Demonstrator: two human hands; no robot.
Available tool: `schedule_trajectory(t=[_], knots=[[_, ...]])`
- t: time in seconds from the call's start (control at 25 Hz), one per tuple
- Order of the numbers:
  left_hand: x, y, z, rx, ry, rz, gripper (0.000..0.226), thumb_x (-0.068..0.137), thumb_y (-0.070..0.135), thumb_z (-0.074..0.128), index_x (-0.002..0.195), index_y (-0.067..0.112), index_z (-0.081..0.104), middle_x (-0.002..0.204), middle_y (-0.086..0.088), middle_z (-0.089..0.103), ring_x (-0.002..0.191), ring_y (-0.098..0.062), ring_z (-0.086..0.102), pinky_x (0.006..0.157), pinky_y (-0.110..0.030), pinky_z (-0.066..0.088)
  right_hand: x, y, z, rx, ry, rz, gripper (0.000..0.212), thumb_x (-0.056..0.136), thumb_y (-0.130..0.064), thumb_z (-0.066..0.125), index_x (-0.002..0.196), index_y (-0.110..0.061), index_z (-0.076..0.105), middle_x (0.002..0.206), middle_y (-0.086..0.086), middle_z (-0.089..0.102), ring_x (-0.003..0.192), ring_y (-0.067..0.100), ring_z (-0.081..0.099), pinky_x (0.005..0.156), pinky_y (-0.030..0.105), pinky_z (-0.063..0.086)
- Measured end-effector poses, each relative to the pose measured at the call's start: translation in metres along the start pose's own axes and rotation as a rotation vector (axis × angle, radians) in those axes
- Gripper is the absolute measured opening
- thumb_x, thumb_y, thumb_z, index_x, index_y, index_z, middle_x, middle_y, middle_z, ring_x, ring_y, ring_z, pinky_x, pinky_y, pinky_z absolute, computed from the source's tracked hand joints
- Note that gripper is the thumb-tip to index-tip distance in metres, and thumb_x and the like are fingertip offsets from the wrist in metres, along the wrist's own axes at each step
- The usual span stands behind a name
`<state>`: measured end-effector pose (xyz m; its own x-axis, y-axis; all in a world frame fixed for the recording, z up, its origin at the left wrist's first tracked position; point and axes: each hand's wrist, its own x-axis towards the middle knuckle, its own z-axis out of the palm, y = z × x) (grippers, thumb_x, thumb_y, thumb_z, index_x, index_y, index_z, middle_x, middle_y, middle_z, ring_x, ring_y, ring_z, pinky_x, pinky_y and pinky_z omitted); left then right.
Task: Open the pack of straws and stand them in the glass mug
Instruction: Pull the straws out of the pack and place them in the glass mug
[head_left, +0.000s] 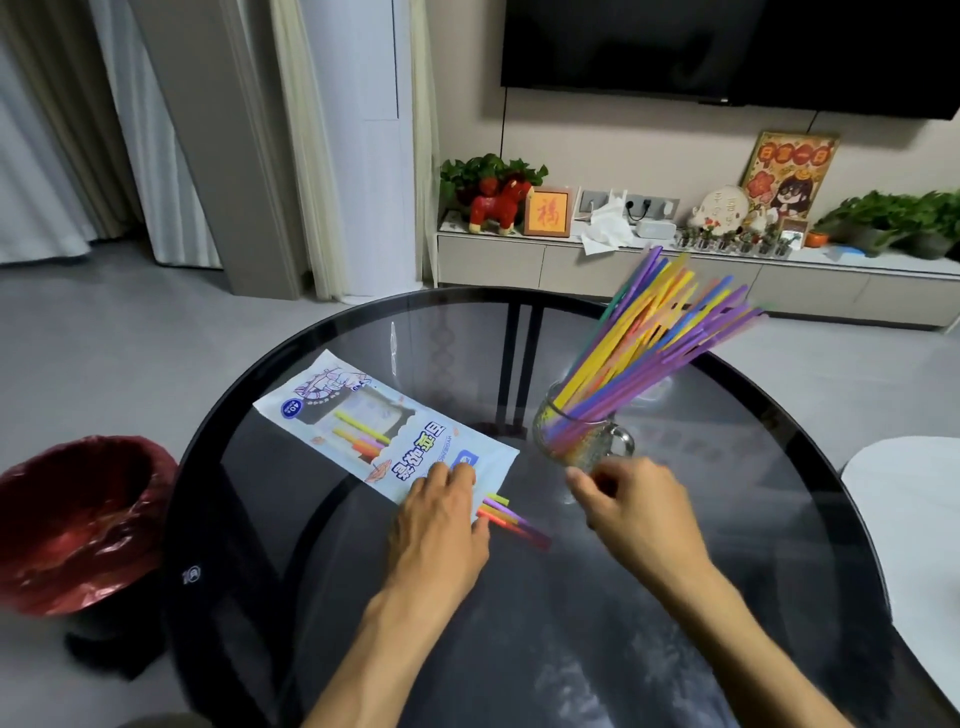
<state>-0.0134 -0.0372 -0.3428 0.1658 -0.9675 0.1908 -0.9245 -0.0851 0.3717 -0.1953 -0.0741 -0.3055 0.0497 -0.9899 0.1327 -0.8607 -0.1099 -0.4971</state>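
Most of the thin bright plastic straws lean in the clear glass mug. A few straws poke out of the flat white paper pack on the dark round glass worktop. The left hand presses flat on the pack, likely to hold it in place. The right hand, fingers curled and looking empty, is just beside the mug.

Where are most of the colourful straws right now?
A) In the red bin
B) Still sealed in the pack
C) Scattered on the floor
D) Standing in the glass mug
D: a big bunch of straws fans out of the glass mug, and only a few poke from the pack under the left hand.
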Motion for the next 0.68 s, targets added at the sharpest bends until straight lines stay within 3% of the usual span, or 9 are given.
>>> schedule_trajectory(t=[0.08, 0.16, 0.24, 0.32, 0.44, 0.56, 0.68], knots=[[0.002, -0.004, 0.003, -0.040, 0.038, -0.017, 0.017, 0.089, 0.029, 0.055, 0.102, 0.019, 0.056, 0.104, 0.000, 0.061, 0.098, -0.023, 0.061, 0.077, -0.033, 0.047, -0.017, -0.012, 0.027, -0.066, -0.086, -0.137, 0.032, 0.085, -0.054, 0.056, 0.083, -0.022, 0.060, 0.086, -0.003, 0.071, 0.087, 0.028, 0.066, 0.068, 0.035, 0.050], [0.004, -0.007, 0.004, -0.078, 0.082, -0.027, 0.011, 0.085, 0.026, 0.056, 0.085, 0.016, 0.061, 0.089, -0.001, 0.068, 0.086, -0.024, 0.064, 0.071, -0.033, 0.047, -0.022, -0.025, 0.046, -0.180, -0.102, -0.244, 0.038, 0.085, -0.055, 0.054, 0.106, -0.024, 0.056, 0.109, -0.003, 0.064, 0.103, 0.026, 0.061, 0.073, 0.037, 0.049], [0.003, -0.007, 0.004, -0.146, 0.128, -0.059, 0.012, 0.082, 0.025, 0.059, 0.075, 0.016, 0.063, 0.077, -0.001, 0.070, 0.077, -0.022, 0.065, 0.067, -0.031, 0.046, -0.022, -0.031, 0.058, -0.271, -0.082, -0.289, 0.041, 0.087, -0.054, 0.050, 0.113, -0.022, 0.052, 0.114, -0.002, 0.058, 0.107, 0.026, 0.056, 0.071, 0.037, 0.049], [0.002, -0.004, 0.004, -0.240, 0.152, -0.080, 0.012, 0.079, 0.022, 0.064, 0.069, 0.016, 0.064, 0.068, -0.001, 0.070, 0.067, -0.020, 0.064, 0.062, -0.030, 0.046, -0.021, -0.032, 0.067, -0.308, -0.014, -0.345, 0.035, 0.084, -0.048, 0.057, 0.105, -0.020, 0.057, 0.105, -0.001, 0.059, 0.094, 0.027, 0.060, 0.060, 0.036, 0.048], [-0.001, 0.001, 0.004, -0.307, 0.152, -0.087, 0.012, 0.075, 0.020, 0.067, 0.065, 0.016, 0.064, 0.059, 0.000, 0.067, 0.058, -0.017, 0.062, 0.057, -0.027, 0.045, -0.021, -0.029, 0.073, -0.438, -0.027, -0.425, 0.030, 0.057, -0.030, 0.082, 0.076, -0.019, 0.063, 0.072, 0.000, 0.062, 0.053, 0.024, 0.060, 0.039, 0.031, 0.040], [-0.003, 0.002, 0.000, -0.311, 0.201, -0.104, 0.012, 0.075, 0.022, 0.068, 0.065, 0.016, 0.064, 0.058, 0.003, 0.067, 0.059, -0.016, 0.063, 0.057, -0.026, 0.047, -0.021, -0.028, 0.078, -0.486, -0.038, -0.441, 0.038, 0.048, -0.015, 0.083, 0.073, -0.016, 0.054, 0.055, 0.002, 0.057, 0.037, 0.022, 0.053, 0.035, 0.026, 0.024], [-0.006, 0.003, -0.001, -0.281, 0.221, -0.084, 0.014, 0.076, 0.025, 0.070, 0.066, 0.016, 0.066, 0.062, 0.002, 0.069, 0.060, -0.018, 0.064, 0.057, -0.029, 0.049, -0.028, -0.028, 0.078, -0.447, -0.081, -0.430, 0.040, 0.039, -0.014, 0.085, 0.067, -0.015, 0.057, 0.040, 0.006, 0.051, 0.023, 0.020, 0.048, 0.038, 0.019, 0.011]])
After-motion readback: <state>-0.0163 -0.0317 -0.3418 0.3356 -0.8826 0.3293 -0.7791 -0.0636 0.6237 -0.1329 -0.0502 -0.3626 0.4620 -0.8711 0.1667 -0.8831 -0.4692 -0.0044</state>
